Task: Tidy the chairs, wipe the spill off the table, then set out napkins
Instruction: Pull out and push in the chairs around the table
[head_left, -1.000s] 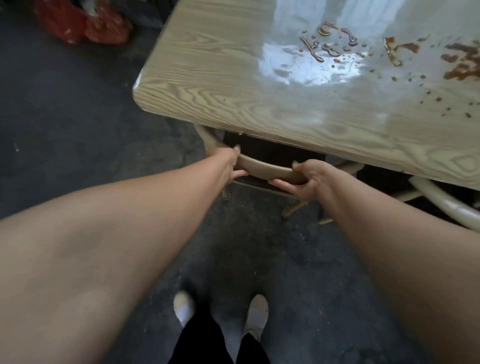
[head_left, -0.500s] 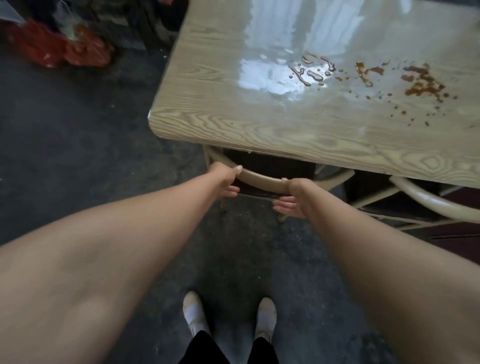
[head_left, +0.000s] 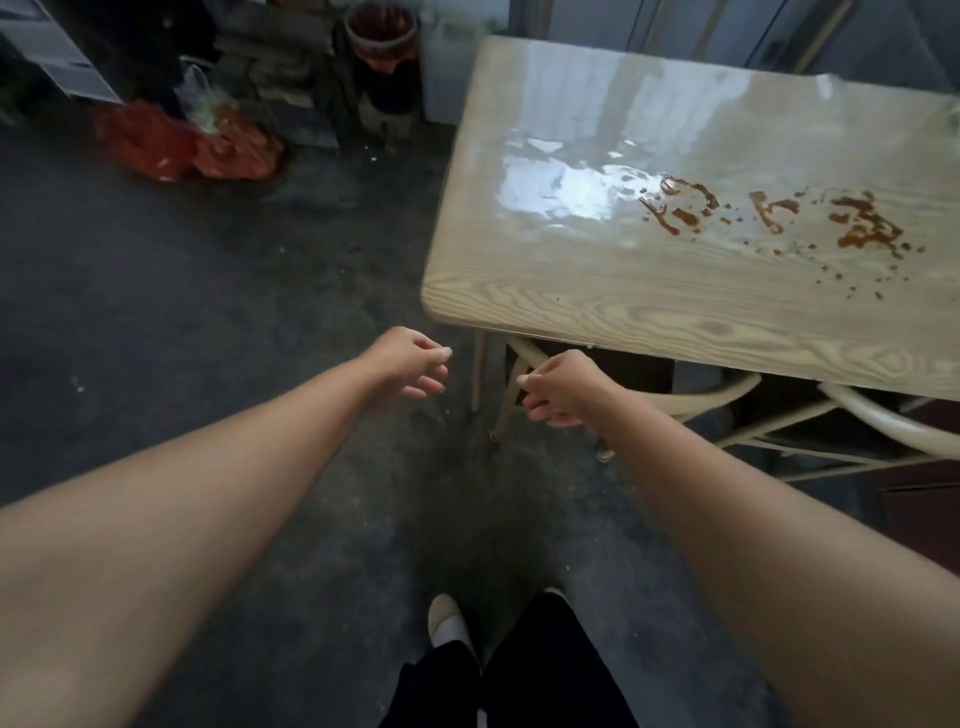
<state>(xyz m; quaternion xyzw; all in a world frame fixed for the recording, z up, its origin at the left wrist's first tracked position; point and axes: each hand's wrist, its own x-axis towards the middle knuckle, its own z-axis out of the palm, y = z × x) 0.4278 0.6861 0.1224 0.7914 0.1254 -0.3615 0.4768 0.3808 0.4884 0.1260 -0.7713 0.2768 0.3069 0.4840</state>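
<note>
A light wood-grain table (head_left: 597, 296) fills the upper right. On it lie a brown sauce spill (head_left: 862, 228) and a shiny wet patch (head_left: 561, 192). A pale bentwood chair (head_left: 706, 397) is tucked under the near edge, and a second chair (head_left: 883, 423) sits to its right. My left hand (head_left: 410, 361) hangs over the floor left of the table corner, fingers loosely apart and holding nothing. My right hand (head_left: 558, 387) is in front of the first chair's back rail, fingers loosely curled, with nothing visibly gripped. No napkins or cloth are in view.
Red plastic bags (head_left: 197, 145) lie on the dark concrete floor at the upper left. A bin with a red liner (head_left: 382, 41) stands beyond the table's far left corner. My feet (head_left: 447, 618) are below, a step back from the table.
Both hands gripped the chair's back rail under the table edge; now the left hand is off it and both have drawn back. The view has shifted left and away from the table.
</note>
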